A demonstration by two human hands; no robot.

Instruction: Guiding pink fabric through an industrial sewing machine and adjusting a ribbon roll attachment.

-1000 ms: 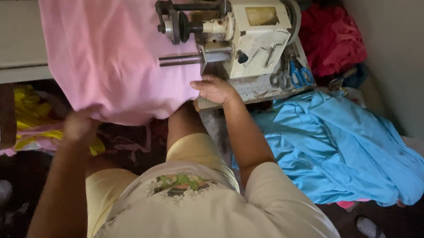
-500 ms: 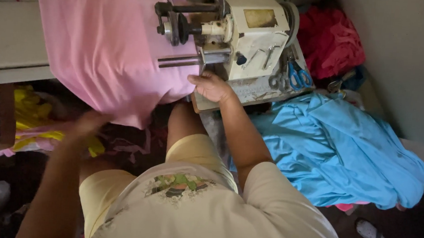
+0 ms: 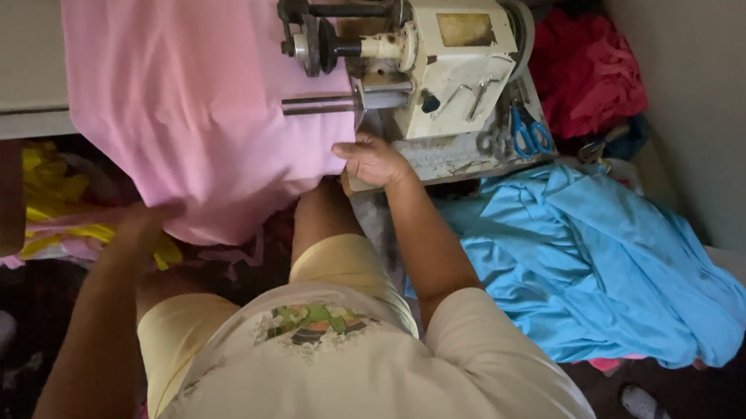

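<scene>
A large pink cloth (image 3: 190, 95) lies spread over the pale table (image 3: 11, 66) and hangs off its front edge, running under the arm of a cream sewing machine (image 3: 433, 66). My right hand (image 3: 372, 159) rests flat on the cloth's right edge, just in front of the machine's bed. My left hand (image 3: 144, 220) is blurred at the cloth's hanging lower edge, fingers on the fabric; whether it grips it is unclear.
Blue-handled scissors (image 3: 529, 134) lie on the machine bed at the right. A heap of light blue fabric (image 3: 594, 258) lies to my right, red fabric (image 3: 584, 67) behind it by the wall. Yellow and pink scraps (image 3: 49, 207) sit under the table at left.
My left hand has risen from below the table edge up to the cloth's hanging lower edge. The right hand has stayed on the cloth by the machine.
</scene>
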